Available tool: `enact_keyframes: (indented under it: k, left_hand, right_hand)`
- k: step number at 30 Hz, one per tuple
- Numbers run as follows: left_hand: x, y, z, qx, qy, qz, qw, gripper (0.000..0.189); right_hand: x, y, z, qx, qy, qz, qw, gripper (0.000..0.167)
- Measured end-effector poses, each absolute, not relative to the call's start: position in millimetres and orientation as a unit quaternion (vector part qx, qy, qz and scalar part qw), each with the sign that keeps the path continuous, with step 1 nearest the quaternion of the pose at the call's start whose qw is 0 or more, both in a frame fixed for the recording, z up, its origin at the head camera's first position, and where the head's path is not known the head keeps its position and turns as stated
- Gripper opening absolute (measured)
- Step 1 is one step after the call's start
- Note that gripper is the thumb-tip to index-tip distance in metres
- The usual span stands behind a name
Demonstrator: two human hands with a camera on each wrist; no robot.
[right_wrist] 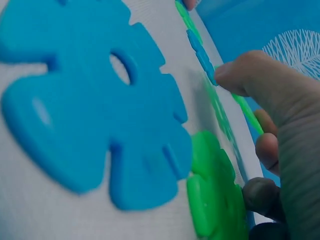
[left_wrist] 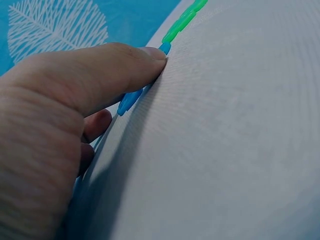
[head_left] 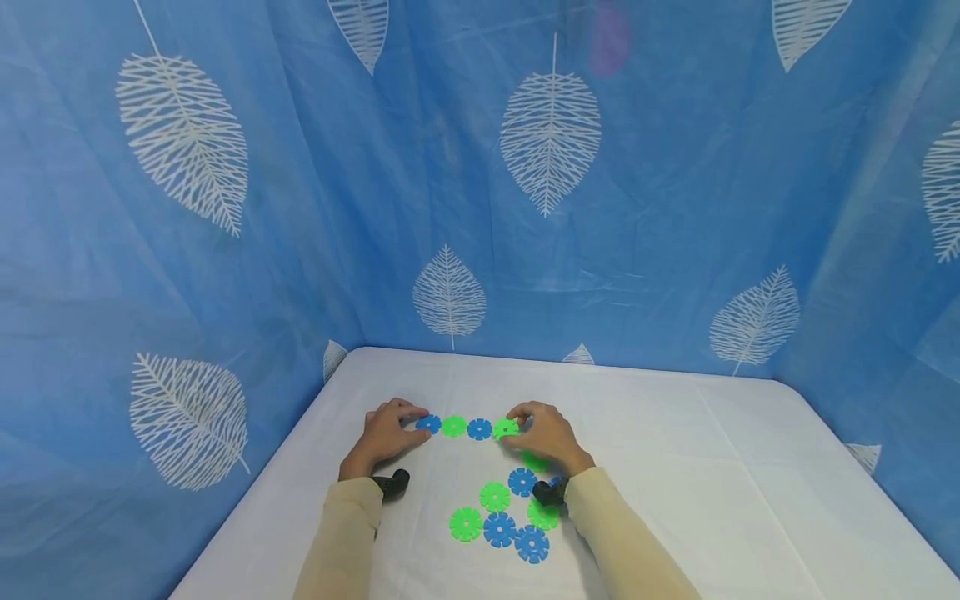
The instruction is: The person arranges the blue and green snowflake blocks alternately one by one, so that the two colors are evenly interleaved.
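Observation:
A short row of notched plastic discs, blue and green in turn, lies across the white table between both hands. My left hand (head_left: 384, 437) pinches the blue disc (head_left: 431, 423) at the row's left end; the left wrist view shows its thumb along that disc's edge (left_wrist: 131, 101). At the other end, my right hand (head_left: 549, 435) holds a green disc (head_left: 506, 428) between thumb and fingers, slightly tilted. Between them sit a green disc (head_left: 453, 426) and a blue disc (head_left: 480, 429). Whether the discs interlock cannot be made out.
Several loose discs lie nearer the body, among them a green disc (head_left: 466, 524), a blue disc (head_left: 499, 529) and another blue disc (head_left: 522, 482). Some are partly hidden under the right wrist. A blue leaf-print curtain (head_left: 652, 208) surrounds the white table (head_left: 675, 467).

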State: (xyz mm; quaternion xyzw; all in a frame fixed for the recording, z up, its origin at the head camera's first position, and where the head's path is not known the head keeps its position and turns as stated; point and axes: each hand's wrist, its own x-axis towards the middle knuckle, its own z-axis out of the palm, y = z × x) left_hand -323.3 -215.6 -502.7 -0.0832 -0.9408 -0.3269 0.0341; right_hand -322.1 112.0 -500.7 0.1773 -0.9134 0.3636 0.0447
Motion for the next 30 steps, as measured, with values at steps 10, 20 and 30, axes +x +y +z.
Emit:
enact_keyframes:
  k: [10,20,30]
  left_hand:
    - [-324.6,-215.2,-505.4,-0.089,-0.940,-0.328,0.038,0.040]
    - [-325.4,-220.1,-506.3,-0.095,-0.940,-0.324,0.049,0.040]
    - [-326.3,-217.2,-507.8,-0.094,-0.942,-0.320,0.044,0.039]
  right_hand:
    - [-321.8,111.4,-498.6,0.168,-0.928,0.330,0.040,0.037]
    - [-323.6,109.6,-497.0,0.171,-0.929,0.328,0.021,0.036]
    - [-323.6,112.5,-498.2,0.167,-0.931,0.325,0.007,0.040]
